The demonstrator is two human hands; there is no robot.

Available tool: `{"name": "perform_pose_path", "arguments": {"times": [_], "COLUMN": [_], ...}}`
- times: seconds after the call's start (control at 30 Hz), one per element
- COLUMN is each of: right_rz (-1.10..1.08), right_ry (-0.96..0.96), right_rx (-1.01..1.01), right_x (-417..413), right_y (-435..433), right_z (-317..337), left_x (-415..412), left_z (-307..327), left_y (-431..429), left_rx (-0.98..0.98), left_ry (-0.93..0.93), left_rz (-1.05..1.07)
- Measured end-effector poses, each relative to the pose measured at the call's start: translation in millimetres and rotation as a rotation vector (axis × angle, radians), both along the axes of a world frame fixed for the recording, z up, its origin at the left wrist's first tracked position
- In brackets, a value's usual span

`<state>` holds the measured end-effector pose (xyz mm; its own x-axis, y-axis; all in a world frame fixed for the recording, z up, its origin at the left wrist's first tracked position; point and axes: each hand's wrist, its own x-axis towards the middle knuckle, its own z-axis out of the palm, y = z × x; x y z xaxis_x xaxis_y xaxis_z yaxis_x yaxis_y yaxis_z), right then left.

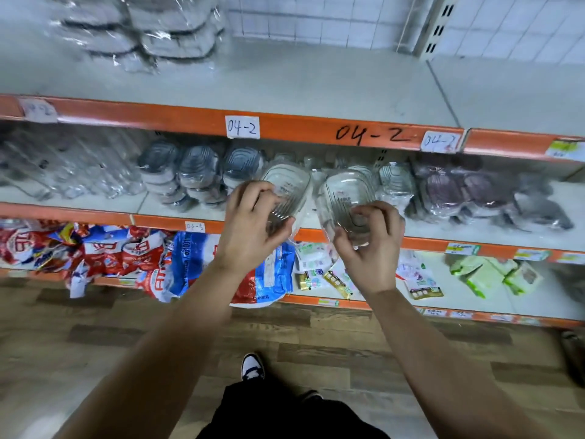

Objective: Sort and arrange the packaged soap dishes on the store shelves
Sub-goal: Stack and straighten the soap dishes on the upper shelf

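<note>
At the middle shelf [79,213], left hand [250,226] grips left dish [289,182], right hand [370,245] right dish [343,191], both half-covered.

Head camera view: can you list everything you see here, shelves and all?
Left clear dish: one, transparent, wrapped, before the middle shelf.
Right clear dish: one, transparent, beside it.
Blue-grey dishes: several stacks, middle shelf, left of the hands.
Purple dishes: several, middle shelf, right.
Grey wrapped stacks: two or more, top shelf, left.
Printed bags: many, red, white, blue, bottom shelf, left.
Green packs: a few, bottom shelf, right.
Shelf edges: three, orange.
Floor: wood-patterned brown.
Shoe: one, white and dark, on the floor.
Left hand: grips the left clear dish.
Right hand: grips the right clear dish.
</note>
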<state>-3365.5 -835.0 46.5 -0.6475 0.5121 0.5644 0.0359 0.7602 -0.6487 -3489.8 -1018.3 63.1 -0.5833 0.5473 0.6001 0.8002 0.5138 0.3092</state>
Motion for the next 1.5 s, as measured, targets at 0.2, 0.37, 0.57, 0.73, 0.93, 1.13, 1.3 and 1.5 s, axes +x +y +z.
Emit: {"name": "perform_pose_path", "arguments": {"times": [0.2, 0.37, 0.57, 0.73, 0.93, 1.13, 1.3, 1.5], "right_rz": [0.022, 0.033, 0.087, 0.035, 0.032, -0.065, -0.096, -0.087], "right_ry": [0.167, 0.072, -0.164, -0.310, -0.326, -0.249, -0.212, -0.318], "right_rx": [0.104, 0.165, 0.268, 0.253, 0.186, 0.177, 0.132, 0.085], "right_x": [-10.1, -54.3, -121.8, -173.5, -210.9, -227.5, -237.3, -262.9], "right_y": [9.2, 29.3, 43.7, 35.7, 33.0, 32.6, 30.3, 18.3], "right_z": [55.1, 90.5, 112.3, 120.3, 117.1, 109.8, 111.9, 125.0], "left_x": [-23.2, -71.6, -134.0, -177.1, -208.7, -222.4, -224.5, -236.6], "left_z": [55.4, 90.2, 112.5, 127.9, 125.1, 119.8, 115.4, 154.3], "left_y": [-15.0, -23.8, -26.3, -22.2, -25.0, -21.8, -26.8, -30.2], "left_rx": [0.055, -0.072, -0.216, -0.257, -0.229, -0.142, -0.072, 0.033], "left_ry": [0.093, -0.001, -0.106, -0.209, -0.243, -0.231, -0.112, 0.009], "left_rz": [0.021, 0.092, 0.178, 0.115, 0.090, 0.037, -0.019, -0.075]}}
